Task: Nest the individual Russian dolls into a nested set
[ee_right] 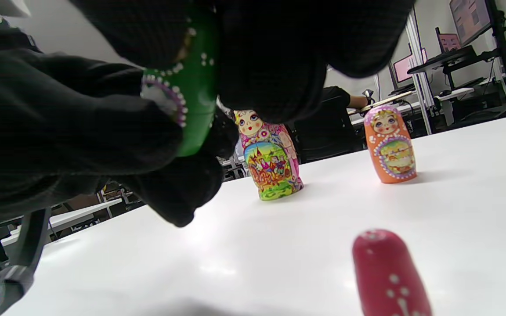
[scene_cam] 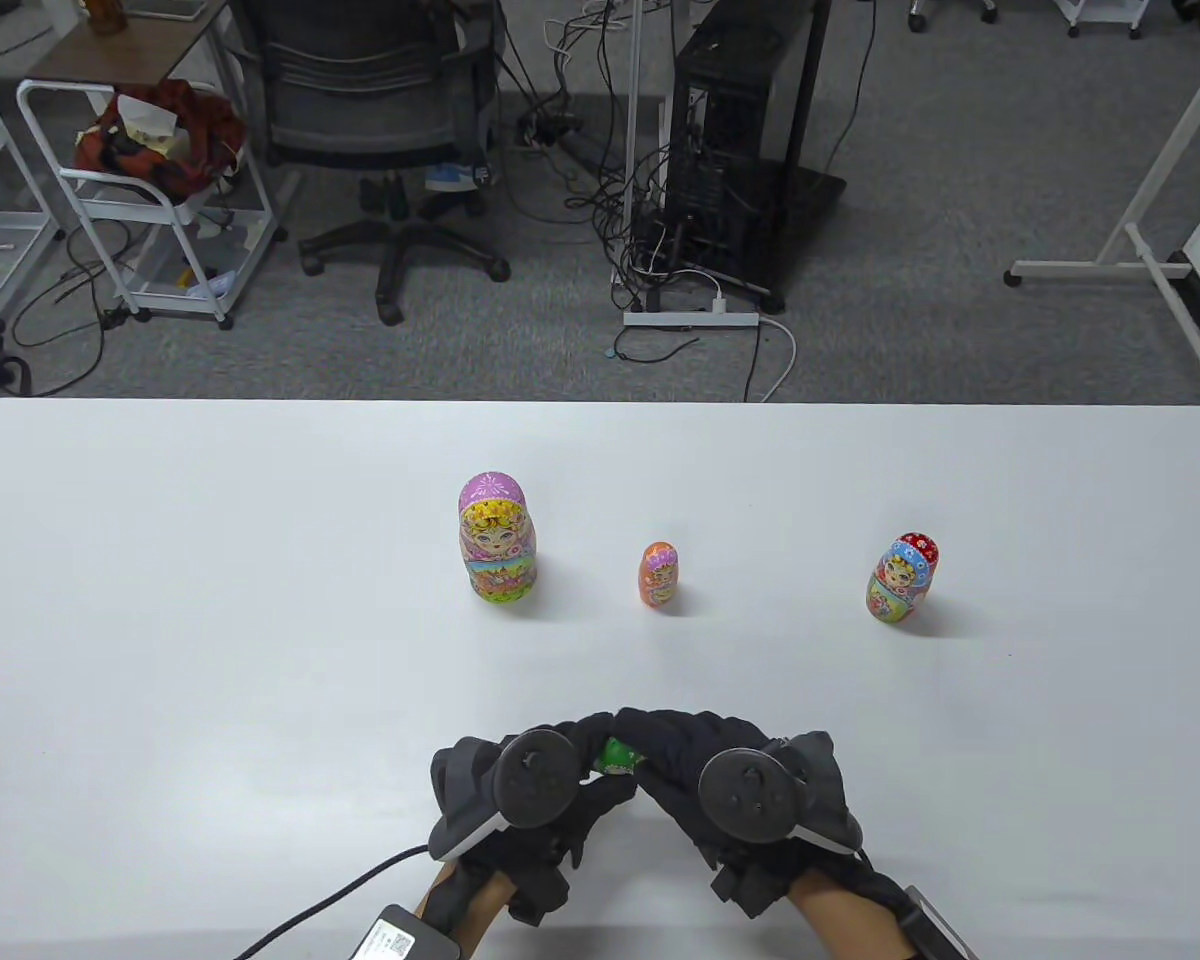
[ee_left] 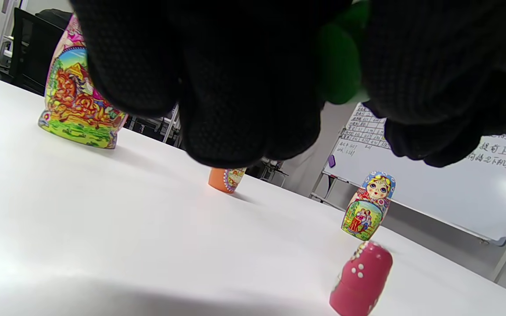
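Observation:
Both gloved hands meet at the table's front centre and grip a small green doll (scene_cam: 620, 755) between them, held above the table. My left hand (scene_cam: 585, 745) holds it from the left, my right hand (scene_cam: 655, 740) from the right. The green doll shows in the left wrist view (ee_left: 338, 66) and the right wrist view (ee_right: 191, 92), mostly covered by fingers. A tiny red doll (ee_left: 360, 278) stands on the table under the hands, also in the right wrist view (ee_right: 389, 274); it is hidden in the table view. A large pink-yellow doll (scene_cam: 497, 538), a small orange doll (scene_cam: 659, 575) and a blue-red doll (scene_cam: 902, 578) stand farther back.
The white table (scene_cam: 160, 650) ends at its far edge just behind the three standing dolls. Beyond it are an office chair (scene_cam: 380, 120), a computer tower (scene_cam: 730, 150) and cables on the floor. A whiteboard (ee_left: 433, 193) stands off to the right.

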Action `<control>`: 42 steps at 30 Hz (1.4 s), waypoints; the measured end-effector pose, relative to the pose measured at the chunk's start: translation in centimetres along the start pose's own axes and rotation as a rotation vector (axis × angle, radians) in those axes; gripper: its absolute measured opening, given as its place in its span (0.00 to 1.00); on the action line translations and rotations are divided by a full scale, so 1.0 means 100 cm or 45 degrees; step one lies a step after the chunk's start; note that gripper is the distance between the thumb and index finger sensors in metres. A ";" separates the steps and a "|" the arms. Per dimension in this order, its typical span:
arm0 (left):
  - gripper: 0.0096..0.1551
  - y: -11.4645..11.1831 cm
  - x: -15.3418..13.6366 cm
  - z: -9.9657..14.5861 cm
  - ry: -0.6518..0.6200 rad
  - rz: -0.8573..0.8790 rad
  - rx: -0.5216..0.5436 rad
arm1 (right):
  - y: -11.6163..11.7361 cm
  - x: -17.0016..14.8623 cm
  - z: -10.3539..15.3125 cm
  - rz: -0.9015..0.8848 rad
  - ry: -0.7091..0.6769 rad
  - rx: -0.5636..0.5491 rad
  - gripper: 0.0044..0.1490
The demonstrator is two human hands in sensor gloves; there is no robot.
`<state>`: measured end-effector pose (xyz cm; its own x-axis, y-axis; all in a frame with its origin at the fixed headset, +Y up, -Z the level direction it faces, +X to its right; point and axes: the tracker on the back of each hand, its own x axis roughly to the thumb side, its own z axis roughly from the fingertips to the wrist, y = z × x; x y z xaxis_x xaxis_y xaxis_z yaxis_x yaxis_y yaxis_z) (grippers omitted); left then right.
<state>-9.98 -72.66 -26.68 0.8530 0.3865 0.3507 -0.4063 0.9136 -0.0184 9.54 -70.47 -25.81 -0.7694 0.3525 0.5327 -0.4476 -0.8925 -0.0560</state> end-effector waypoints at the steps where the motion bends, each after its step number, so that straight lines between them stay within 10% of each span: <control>1: 0.41 0.000 0.000 0.000 0.002 0.000 0.000 | 0.000 0.001 0.000 0.006 0.002 -0.009 0.33; 22: 0.41 0.010 -0.009 0.000 0.077 0.065 0.093 | -0.009 0.004 0.002 0.058 0.064 -0.156 0.35; 31: 0.41 0.005 -0.018 -0.001 0.112 -0.003 0.074 | 0.020 -0.061 -0.001 0.558 0.632 0.455 0.35; 42: 0.41 0.005 -0.017 -0.001 0.108 -0.027 0.071 | 0.023 -0.063 -0.002 0.669 0.671 0.642 0.42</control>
<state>-11.60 -72.80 -27.35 0.8854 0.3783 0.2700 -0.4032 0.9142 0.0415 13.26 -74.72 -29.41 -0.9834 -0.1634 0.0795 0.1787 -0.9489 0.2602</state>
